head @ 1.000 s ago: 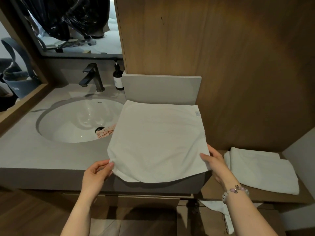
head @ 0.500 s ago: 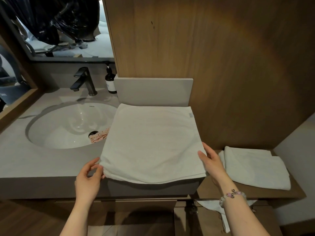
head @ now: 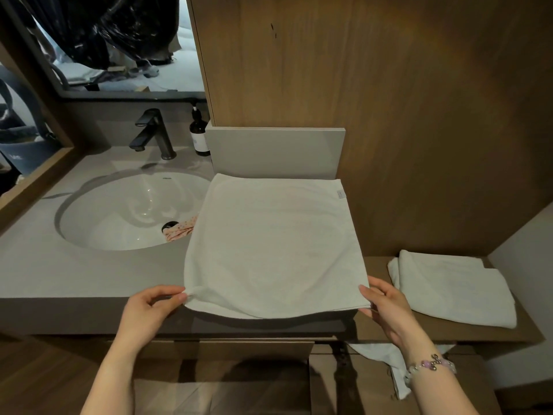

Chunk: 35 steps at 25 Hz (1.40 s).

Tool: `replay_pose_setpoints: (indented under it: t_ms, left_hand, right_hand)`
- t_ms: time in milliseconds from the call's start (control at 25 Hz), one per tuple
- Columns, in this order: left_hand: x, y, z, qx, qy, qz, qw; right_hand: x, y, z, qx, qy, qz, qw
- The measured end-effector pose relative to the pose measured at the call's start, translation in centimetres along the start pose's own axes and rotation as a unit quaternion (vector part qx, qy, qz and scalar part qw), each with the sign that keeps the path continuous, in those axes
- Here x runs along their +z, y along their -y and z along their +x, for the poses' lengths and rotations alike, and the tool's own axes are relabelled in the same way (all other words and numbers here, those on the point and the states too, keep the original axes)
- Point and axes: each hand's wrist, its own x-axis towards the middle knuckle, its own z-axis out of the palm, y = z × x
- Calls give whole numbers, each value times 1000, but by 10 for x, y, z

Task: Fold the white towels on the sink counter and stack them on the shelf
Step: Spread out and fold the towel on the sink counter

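the grey bench [head: 89,274] runs left to right, with a white sink [head: 119,217] sunk into it. on the bench's right end lies the white towel [head: 275,244], spread flat. its far edge is against the low grey upstand, its left edge overlaps the sink rim and its near edge hangs just past the front. lower, to the right, is the wooden shelf [head: 380,327], where one folded towel [head: 454,289] already rests. the left grip [head: 146,313] pinches the spread towel's near left corner, and the right grip [head: 389,310] pinches its near right corner. by my reading one towel is done and this one is mid-fold, with more folds and the stacking left. a white cloth [head: 386,363] hangs below the shelf; i cannot tell if it counts.
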Motion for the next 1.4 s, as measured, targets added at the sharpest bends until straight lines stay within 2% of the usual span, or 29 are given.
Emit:
replay_pose_setpoints:
  t_ms: [160, 480, 600, 640, 720, 760, 800, 920, 1040, 1320, 1400]
  left_hand:
    - [5, 1, -6, 17, -3, 60, 998]
    - [15, 13, -24, 84, -211, 102, 968]
    - [26, 23, -25, 26, -243, 72, 967]
    - [26, 27, -23, -18, -231, 30, 972]
    - [21, 27, -18, -112, -165, -123, 972]
    - [19, 25, -16, -152, -132, -208, 957]
    - [18, 23, -17, -176, -110, -245, 947]
    - [22, 17, -18, -170, -121, -166, 964]
    - [24, 20, -17, -173, -133, -137, 966]
    - [29, 33, -13, -196, -148, -137, 960]
    - [30, 35, -9, -191, -155, -137, 960]
  right_hand:
    - [1, 0, 1, -7, -12, 9, 1000]
    - [0, -8, 3, -9, -48, 9, 999]
    - [4, -12, 1, -18, -72, -13, 997]
    - [5, -12, 1, -24, -77, -23, 996]
    - [6, -12, 2, -36, -88, -45, 994]
    - [7, -12, 1, -42, -88, -54, 994]
    - [8, -12, 0, -46, -86, -61, 993]
    - [8, -13, -5, -56, -93, -78, 991]
    - [7, -14, -7, -52, -113, -90, 988]
    - [8, -15, -6, -38, -180, -74, 980]
    - [9, -16, -6, -40, -201, -112, 972]
